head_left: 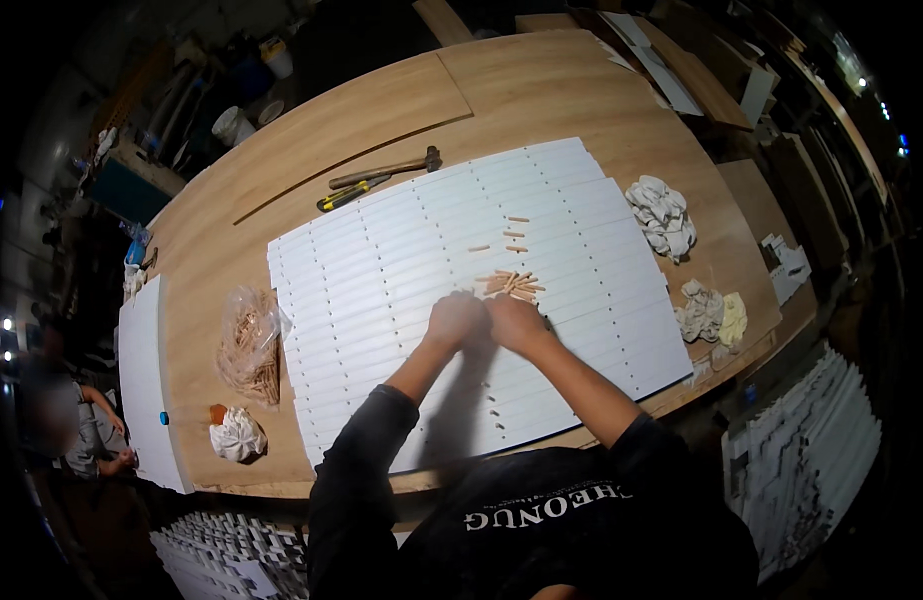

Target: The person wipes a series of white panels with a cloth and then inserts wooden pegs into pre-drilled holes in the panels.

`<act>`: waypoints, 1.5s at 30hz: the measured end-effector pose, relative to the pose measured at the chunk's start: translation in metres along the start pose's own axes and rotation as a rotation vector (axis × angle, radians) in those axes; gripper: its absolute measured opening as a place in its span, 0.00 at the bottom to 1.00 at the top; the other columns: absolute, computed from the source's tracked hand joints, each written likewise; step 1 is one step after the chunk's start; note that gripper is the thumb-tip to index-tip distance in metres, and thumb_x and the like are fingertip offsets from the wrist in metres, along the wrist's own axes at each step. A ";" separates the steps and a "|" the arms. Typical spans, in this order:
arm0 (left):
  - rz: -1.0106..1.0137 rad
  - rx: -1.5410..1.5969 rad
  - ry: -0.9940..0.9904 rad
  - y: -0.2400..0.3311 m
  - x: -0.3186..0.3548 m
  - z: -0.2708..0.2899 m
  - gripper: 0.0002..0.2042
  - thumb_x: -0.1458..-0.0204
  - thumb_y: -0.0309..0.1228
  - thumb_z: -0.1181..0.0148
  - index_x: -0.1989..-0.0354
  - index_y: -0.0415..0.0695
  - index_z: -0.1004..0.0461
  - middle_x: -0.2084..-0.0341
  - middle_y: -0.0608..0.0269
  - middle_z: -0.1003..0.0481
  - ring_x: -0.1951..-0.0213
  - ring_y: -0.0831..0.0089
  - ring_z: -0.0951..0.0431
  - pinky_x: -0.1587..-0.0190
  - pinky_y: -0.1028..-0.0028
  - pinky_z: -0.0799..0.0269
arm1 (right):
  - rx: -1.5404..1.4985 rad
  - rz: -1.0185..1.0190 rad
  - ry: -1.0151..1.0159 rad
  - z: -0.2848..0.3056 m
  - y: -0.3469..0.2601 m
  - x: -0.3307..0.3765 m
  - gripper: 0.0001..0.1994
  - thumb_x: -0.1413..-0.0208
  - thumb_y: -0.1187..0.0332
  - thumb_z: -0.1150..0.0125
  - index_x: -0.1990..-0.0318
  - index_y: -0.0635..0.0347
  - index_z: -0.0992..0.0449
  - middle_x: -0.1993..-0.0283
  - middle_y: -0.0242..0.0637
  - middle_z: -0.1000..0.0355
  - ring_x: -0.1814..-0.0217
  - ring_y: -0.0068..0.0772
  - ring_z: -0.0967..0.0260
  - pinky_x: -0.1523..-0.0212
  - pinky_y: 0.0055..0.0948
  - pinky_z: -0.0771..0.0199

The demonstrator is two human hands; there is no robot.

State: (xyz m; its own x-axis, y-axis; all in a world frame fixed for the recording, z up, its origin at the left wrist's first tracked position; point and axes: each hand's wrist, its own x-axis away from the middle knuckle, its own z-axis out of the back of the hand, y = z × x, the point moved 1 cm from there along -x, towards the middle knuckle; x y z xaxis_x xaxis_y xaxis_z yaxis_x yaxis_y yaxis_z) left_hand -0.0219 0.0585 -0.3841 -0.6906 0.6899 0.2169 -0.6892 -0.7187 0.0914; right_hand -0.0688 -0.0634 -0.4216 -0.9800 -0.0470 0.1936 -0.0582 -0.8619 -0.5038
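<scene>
Side by side over the middle of the white strips (371,340), my left hand (457,320) and my right hand (516,322) nearly meet. Both have their fingers curled closed, and whatever they hold is hidden. Just beyond them lies a small heap of wooden dowels (521,286). A few single dowels (515,234) are scattered farther up. The white strips lie packed edge to edge, with rows of small dark holes crossing them. Below my hands, several small dark spots or pegs show along one row, too small to make out.
A hammer (391,170) and a yellow-and-black utility knife (346,193) lie behind the strips. Left are a plastic bag of dowels (249,345) and a bundled cloth (237,436). White rags (661,217) lie right on the wooden table (551,90). Another person (91,430) is at far left.
</scene>
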 end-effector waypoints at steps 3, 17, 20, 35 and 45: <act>0.050 0.091 -0.056 -0.004 -0.004 0.001 0.07 0.52 0.32 0.46 0.70 0.44 0.25 0.71 0.53 0.24 0.66 0.60 0.22 0.67 0.62 0.26 | 0.010 0.004 -0.026 0.003 0.004 0.005 0.10 0.54 0.69 0.46 0.63 0.56 0.26 0.63 0.46 0.28 0.57 0.48 0.30 0.57 0.43 0.30; 0.244 0.397 0.293 -0.083 -0.037 -0.064 0.11 0.60 0.33 0.37 0.68 0.45 0.26 0.70 0.52 0.24 0.67 0.58 0.22 0.65 0.65 0.27 | -0.209 0.061 -0.004 -0.012 0.018 0.023 0.11 0.48 0.64 0.48 0.61 0.57 0.25 0.60 0.49 0.29 0.56 0.50 0.30 0.57 0.44 0.29; 0.400 0.613 0.302 -0.086 -0.031 -0.060 0.13 0.61 0.32 0.37 0.65 0.44 0.26 0.71 0.54 0.23 0.67 0.59 0.22 0.65 0.65 0.27 | -0.156 0.001 -0.159 -0.009 0.022 0.025 0.11 0.46 0.65 0.51 0.60 0.59 0.26 0.59 0.49 0.29 0.55 0.50 0.30 0.55 0.44 0.30; 0.386 1.149 0.419 -0.072 -0.021 -0.064 0.08 0.56 0.28 0.42 0.70 0.38 0.22 0.77 0.62 0.22 0.74 0.79 0.24 0.69 0.77 0.29 | -0.187 -0.021 0.026 -0.010 0.007 0.061 0.08 0.48 0.70 0.51 0.66 0.59 0.25 0.63 0.50 0.30 0.60 0.52 0.30 0.58 0.43 0.31; 0.102 0.304 0.371 -0.051 -0.015 -0.043 0.06 0.54 0.30 0.47 0.69 0.47 0.24 0.71 0.58 0.26 0.68 0.55 0.24 0.65 0.63 0.29 | -0.387 0.039 0.064 -0.009 0.021 0.086 0.08 0.51 0.67 0.41 0.65 0.57 0.22 0.63 0.42 0.27 0.59 0.43 0.29 0.58 0.34 0.29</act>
State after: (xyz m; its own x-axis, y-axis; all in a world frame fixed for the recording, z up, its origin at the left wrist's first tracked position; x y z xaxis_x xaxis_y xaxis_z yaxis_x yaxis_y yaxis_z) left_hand 0.0139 0.0882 -0.4337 -0.8210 0.5590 -0.1159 -0.5568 -0.7390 0.3794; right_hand -0.1555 -0.0814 -0.4233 -0.9920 -0.0344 0.1213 -0.0758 -0.6057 -0.7921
